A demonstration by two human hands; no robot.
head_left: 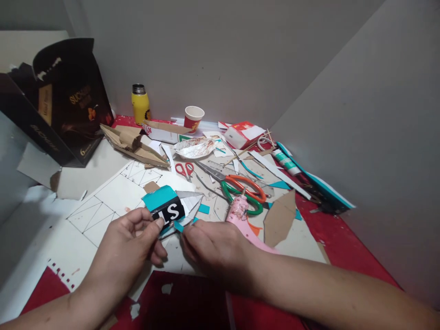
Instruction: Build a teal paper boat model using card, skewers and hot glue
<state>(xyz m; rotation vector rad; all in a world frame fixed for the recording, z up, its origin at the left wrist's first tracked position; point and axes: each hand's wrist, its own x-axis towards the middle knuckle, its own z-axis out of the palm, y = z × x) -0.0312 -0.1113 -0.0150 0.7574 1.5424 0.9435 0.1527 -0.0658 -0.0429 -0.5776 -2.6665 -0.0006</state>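
My left hand (pixel 137 238) is closed on a small folded card piece (pixel 163 197), teal on top with a black band and white letters. Pointed whitish card (pixel 192 204) sticks out from its far right side. My right hand (pixel 213 243) is closed, its fingertips pinching a narrow teal paper strip (pixel 178 226) against the near edge of the card piece. Right beside this hand lies a pink glue gun (pixel 242 217), its nozzle pointing away from me. Scissors with orange and green handles (pixel 245 185) rest just beyond it.
A drawn paper sheet (pixel 99 215) spreads under my hands. Behind are small red scissors (pixel 184 169), a cardboard boat shape (pixel 134 146), a foil-like dish (pixel 195 147), a paper cup (pixel 194 118) and a yellow bottle (pixel 140 105). A dark box (pixel 68 105) stands left; cardboard (pixel 281 215) lies right.
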